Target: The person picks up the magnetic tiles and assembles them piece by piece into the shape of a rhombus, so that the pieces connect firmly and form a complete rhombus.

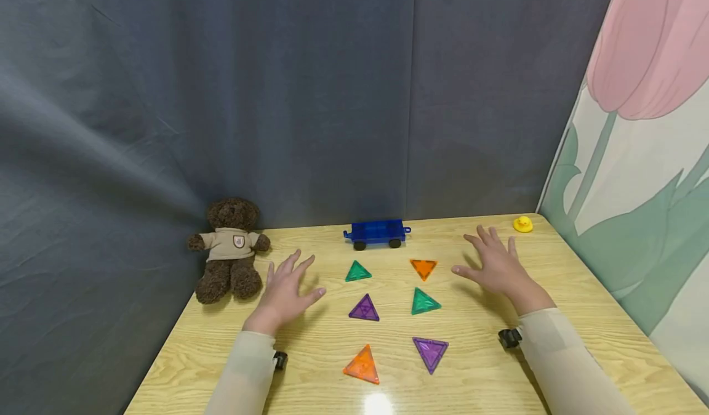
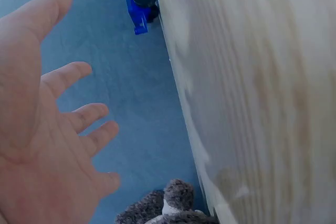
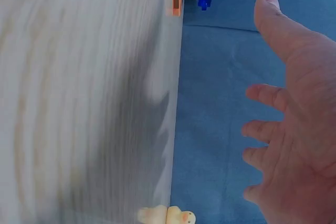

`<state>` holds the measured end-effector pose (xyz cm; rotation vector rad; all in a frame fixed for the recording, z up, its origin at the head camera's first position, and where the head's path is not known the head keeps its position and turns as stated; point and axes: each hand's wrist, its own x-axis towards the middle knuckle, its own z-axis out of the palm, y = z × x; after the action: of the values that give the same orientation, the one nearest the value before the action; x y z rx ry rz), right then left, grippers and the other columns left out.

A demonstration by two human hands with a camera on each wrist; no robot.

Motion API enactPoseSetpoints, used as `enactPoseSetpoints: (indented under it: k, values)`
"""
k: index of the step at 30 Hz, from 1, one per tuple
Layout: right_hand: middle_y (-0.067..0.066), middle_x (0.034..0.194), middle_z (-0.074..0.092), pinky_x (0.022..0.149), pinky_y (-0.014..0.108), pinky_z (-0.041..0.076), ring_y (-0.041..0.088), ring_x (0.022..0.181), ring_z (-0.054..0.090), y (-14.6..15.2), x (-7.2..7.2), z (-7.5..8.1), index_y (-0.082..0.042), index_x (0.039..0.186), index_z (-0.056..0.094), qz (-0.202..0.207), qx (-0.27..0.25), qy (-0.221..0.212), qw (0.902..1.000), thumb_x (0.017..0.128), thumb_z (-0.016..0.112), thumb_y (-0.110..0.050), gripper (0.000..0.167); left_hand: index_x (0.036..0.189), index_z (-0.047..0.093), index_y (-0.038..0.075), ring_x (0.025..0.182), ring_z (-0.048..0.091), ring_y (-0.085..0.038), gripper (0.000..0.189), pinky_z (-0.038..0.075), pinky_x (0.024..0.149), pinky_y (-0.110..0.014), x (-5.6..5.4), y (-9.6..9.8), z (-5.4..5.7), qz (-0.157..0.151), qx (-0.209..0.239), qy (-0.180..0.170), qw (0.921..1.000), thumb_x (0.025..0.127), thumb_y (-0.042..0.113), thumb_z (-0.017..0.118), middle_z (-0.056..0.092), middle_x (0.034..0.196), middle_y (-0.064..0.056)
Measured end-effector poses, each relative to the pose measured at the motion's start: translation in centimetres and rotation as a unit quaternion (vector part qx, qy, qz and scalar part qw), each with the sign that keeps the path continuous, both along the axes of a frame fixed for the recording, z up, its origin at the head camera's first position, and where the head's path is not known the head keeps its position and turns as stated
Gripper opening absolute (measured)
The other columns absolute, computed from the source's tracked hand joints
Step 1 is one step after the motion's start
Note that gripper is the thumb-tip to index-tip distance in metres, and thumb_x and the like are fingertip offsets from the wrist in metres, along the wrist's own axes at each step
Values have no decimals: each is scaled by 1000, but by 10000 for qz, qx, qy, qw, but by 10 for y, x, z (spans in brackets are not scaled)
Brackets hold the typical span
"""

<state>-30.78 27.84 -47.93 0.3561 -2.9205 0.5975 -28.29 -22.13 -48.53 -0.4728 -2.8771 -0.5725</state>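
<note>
My left hand hovers over the table with fingers spread, between the teddy bear and the triangular tiles, holding nothing. On the other side my right hand is held above the wood, its fingers also spread and free. Two columns of translucent triangle tiles lie flat between the hands. The left column has a green tile, a purple tile and an orange tile. In the right column are a small orange tile, a green tile and a purple tile.
A blue toy wagon with black wheels stands at the back of the table. A brown teddy bear sits at the left edge. The yellow rubber duck is in the back right corner. Dark curtain hangs behind.
</note>
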Motion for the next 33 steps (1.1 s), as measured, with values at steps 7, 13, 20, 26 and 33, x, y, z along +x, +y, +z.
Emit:
enactPoseSetpoints:
  k: [7, 13, 20, 26, 33]
  values:
    - [34, 166, 20, 119, 74, -5, 55, 154, 10, -9, 1, 4, 1, 156, 44, 168, -285, 178, 9993, 93, 78, -52, 88, 163, 40, 26, 156, 21, -41, 79, 4, 125, -63, 8, 5, 2, -188, 216, -194, 9994, 97, 55, 71, 20, 173, -10]
    - [32, 161, 34, 120, 73, 7, 55, 146, 31, -20, -2, 3, -1, 151, 51, 297, -388, 270, 9984, 95, 78, -43, 75, 160, 47, 24, 152, 30, -42, 71, 22, 121, -67, 17, 13, 1, -338, 442, -332, 9979, 98, 47, 73, 28, 170, -9]
    - [30, 156, 44, 120, 73, 11, 54, 142, 39, -35, -3, 5, -1, 146, 57, 552, -527, 240, 9968, 97, 77, -35, 63, 157, 51, 21, 149, 36, -39, 64, 33, 118, -62, 29, 28, 0, -717, 661, -720, 9926, 100, 38, 74, 36, 166, -7]
    - [25, 156, 46, 120, 71, 15, 49, 143, 41, -46, -6, 7, -3, 147, 57, 778, -588, 86, 9952, 97, 77, -29, 59, 156, 52, 18, 150, 35, -39, 60, 34, 117, -62, 34, 38, -3, -1093, 576, -957, 9877, 102, 37, 70, 36, 166, -8]
    - [23, 152, 51, 115, 70, 31, 49, 139, 45, -63, -9, 10, -3, 145, 59, 1054, -589, 71, 9927, 96, 79, -27, 58, 155, 53, 17, 152, 34, -34, 58, 34, 119, -58, 38, 48, -5, -1461, 523, -1227, 9802, 104, 39, 67, 36, 167, -7]
